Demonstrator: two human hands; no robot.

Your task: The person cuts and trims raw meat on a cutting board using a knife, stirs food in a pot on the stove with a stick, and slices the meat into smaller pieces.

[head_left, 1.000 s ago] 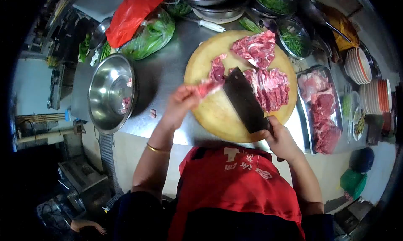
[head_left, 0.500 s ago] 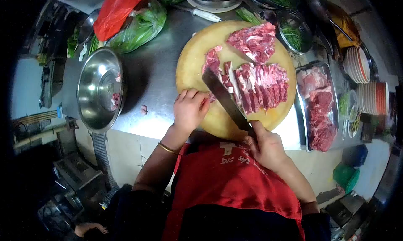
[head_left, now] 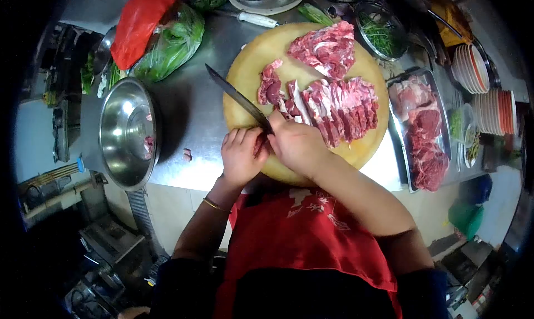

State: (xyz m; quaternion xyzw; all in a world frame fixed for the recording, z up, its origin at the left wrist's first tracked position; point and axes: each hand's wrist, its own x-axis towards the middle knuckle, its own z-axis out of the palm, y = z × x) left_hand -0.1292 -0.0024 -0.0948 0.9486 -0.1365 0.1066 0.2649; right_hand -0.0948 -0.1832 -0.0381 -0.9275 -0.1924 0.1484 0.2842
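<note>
My right hand (head_left: 299, 142) is wrapped round the handle of a kitchen knife (head_left: 236, 96), whose blade points up and left over the cutting board (head_left: 245, 63). Close against it, my left hand (head_left: 240, 156) grips a small piece of meat (head_left: 260, 144), mostly covered by the fingers. Just above lies a strip of red meat (head_left: 271, 82). A row of sliced raw meat (head_left: 345, 110) with white fat sits to the right of the knife. Behind that row rests a larger slab of meat (head_left: 325, 47).
Left of the board stands a steel bowl (head_left: 109, 146) with bits of meat inside; a scrap (head_left: 187, 154) lies between them. On the right, a metal tray (head_left: 401, 157) holds big meat chunks. Bagged greens (head_left: 178, 43), a white-handled tool (head_left: 258, 20) and stacked bowls (head_left: 493, 112) surround the board.
My right hand has moved left with the knife, up against my left hand. The blade has swung to the left, its tip now past the board's upper left edge.
</note>
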